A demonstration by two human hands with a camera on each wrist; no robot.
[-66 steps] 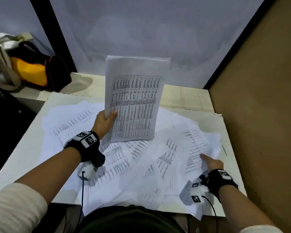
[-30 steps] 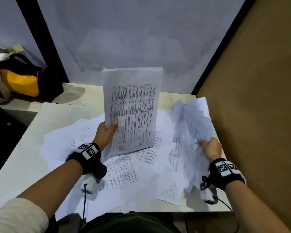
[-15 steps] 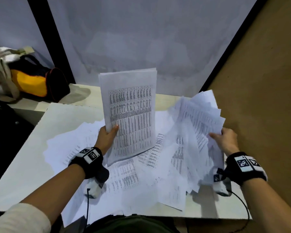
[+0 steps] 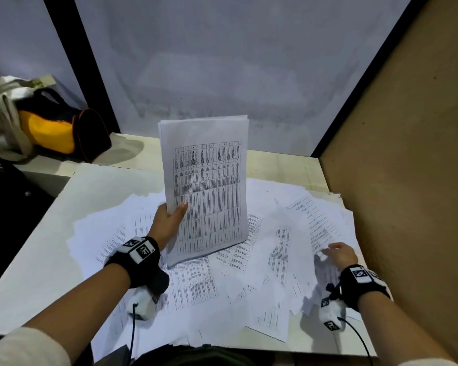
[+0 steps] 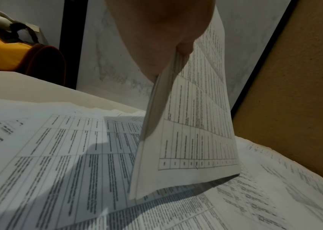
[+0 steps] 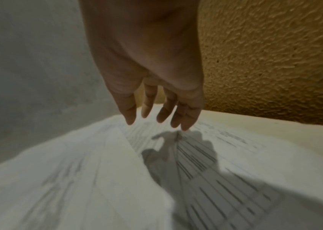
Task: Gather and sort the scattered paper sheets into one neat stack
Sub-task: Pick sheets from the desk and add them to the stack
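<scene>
My left hand (image 4: 169,220) grips a gathered stack of printed sheets (image 4: 206,186) by its left edge and holds it upright, its bottom edge near the loose papers. The left wrist view shows the stack (image 5: 192,127) pinched between thumb and fingers. Loose printed sheets (image 4: 249,273) lie scattered and overlapping across the white table (image 4: 37,260). My right hand (image 4: 337,253) hovers over the sheets at the table's right side. Its fingers (image 6: 164,112) are straight and spread just above the paper (image 6: 196,155), holding nothing.
A brown board wall (image 4: 407,180) stands close along the table's right edge. A grey wall (image 4: 222,62) rises behind. A yellow and black bag (image 4: 56,128) sits on a ledge at the back left. Bare tabletop shows on the left side.
The right hand lifted a fan of loose sheets off the table, then let them fall back; they now lie flat and the hand hovers empty. The left hand kept its stack upright.
</scene>
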